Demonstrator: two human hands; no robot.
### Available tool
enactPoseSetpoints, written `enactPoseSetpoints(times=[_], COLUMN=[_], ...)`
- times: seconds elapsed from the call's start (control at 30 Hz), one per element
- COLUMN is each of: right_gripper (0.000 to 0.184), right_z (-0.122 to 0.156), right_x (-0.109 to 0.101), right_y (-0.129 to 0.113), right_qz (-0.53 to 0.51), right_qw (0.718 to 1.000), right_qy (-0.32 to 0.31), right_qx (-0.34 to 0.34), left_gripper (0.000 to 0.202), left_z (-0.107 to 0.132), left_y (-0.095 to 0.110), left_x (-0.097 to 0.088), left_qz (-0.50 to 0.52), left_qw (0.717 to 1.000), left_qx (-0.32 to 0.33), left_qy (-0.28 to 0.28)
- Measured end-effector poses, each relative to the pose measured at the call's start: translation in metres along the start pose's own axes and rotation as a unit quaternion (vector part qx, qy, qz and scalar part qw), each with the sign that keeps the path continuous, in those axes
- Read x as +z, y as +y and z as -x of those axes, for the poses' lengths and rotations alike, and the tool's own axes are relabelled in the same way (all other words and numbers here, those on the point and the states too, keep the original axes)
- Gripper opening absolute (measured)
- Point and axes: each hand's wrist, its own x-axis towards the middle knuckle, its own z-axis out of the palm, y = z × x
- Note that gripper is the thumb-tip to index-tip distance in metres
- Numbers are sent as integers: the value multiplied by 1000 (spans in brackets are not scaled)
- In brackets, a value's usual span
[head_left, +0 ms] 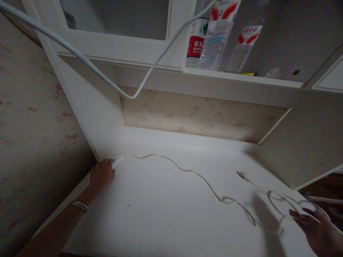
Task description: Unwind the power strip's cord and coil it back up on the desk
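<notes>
Reaching across the bottom right corner of the desk [160,221], your right hand [318,228] hovers with its fingers [300,216] spread wide and slightly blurred, closed on nothing. Just beside those fingertips lies a loose loop of the thin white cable [203,178], which coils near the desk's right edge; whether the fingers touch it you cannot tell. One end of the cable, a small plug [242,174], lies flat on the desk a little further back, near the right side.

From the loop the cable snakes leftward across the middle of the desk in slack waves toward the back left corner. There your left hand [102,175] rests at the left edge, a bracelet [79,205] on its wrist, its fingers curled around a small white adapter [118,162] at the cable's other end. The adapter pokes out from your grip toward the right, lying against the desk surface just beside the white side panel [88,103].

Further back, floral wallpaper [198,117] fills the recess behind the desk. Above it runs a shelf [241,80] carrying three clear water bottles [214,43] with red labels, standing close together. A thicker white cord [107,76] hangs across the upper left, sagging in front of the cabinet door [120,44] and rising again toward the bottles.
</notes>
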Motion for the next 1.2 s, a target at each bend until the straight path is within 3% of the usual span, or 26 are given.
enactPoseSetpoints(times=[0.13, 0.23, 0.33, 0.47, 0.57, 0.63, 0.7, 0.73, 0.8, 0.87, 0.93, 1.07, 1.2], right_gripper=[27, 32, 41, 47, 42, 42, 46, 46, 45, 46, 51, 55, 53], right_z=[6, 26, 56, 100, 133, 156, 178, 188, 206, 217, 222, 218, 214], right_x=[36, 65, 101, 148, 172, 181, 187, 189, 191, 191, 189, 179, 166], right_y=[-23, -53, -80, -99, -99, -92, -81, -74, -61, -51, -44, -36, -21], right_qz=[-133, -118, -97, -74, -27, 11, 53, 70, 95, 107, 119, 157, 203], right_qw=[988, 978, 950, 912, 887, 855, 804, 778, 739, 725, 727, 735, 714], right_qy=[-66, -165, -291, -399, -459, -519, -592, -625, -667, -680, -677, -660, -671], right_qx=[37, 44, 61, 52, 33, 12, -3, -5, -4, -3, -9, -14, -2], left_gripper=[38, 35, 34, 41, 49, 54, 56, 55, 47, 38, 34, 41, 33], left_z=[11, 32, 62, 87, 88, 84, 78, 76, 71, 67, 61, 45, 21], left_y=[55, 118, 182, 251, 281, 291, 295, 295, 293, 291, 289, 291, 290], left_x=[-18, -39, -61, -78, -76, -71, -65, -64, -61, -59, -59, -63, -70], left_qz=[160, 349, 511, 644, 719, 750, 753, 743, 714, 703, 718, 774, 835], left_qw=[980, 915, 818, 685, 553, 454, 402, 399, 426, 457, 469, 433, 407], left_qx=[113, 179, 211, 176, 78, 22, -14, -26, -43, -39, -26, -6, -48], left_qy=[-41, -89, -159, -293, -414, -480, -520, -537, -554, -543, -514, -461, -367])
